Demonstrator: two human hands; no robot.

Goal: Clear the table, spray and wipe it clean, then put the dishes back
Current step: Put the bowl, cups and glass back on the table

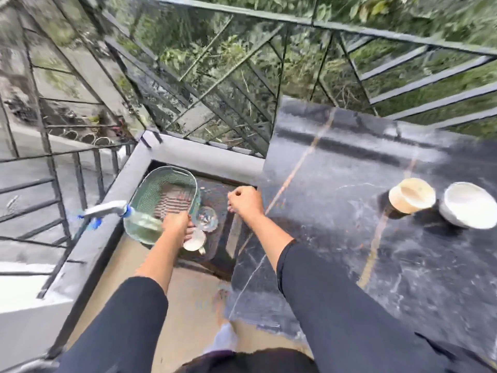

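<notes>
A spray bottle (141, 226) with pale liquid, a grey trigger and a blue nozzle is gripped by the left hand (176, 224), whose fingers are curled round the bottle's body; the bottle is held nearly level, its trigger end pointed to the left, over the near rim of a green mesh basket (166, 191). The right hand (246, 201) is closed into a fist, and nothing can be seen held in it; it is raised just beyond the left edge of the black marble bench (336, 211). The basket is set on a low dark stand (220, 254) beside the bench, in the corner by the metal railing (242, 76). A clear glass bowl (208, 219) and a white cup (194, 242) are seen on the same stand, just right of the left hand. On the bench, far to the right, a tan cup (411, 195) and a white bowl (469, 204) are placed side by side. Much of the view is blurred.
</notes>
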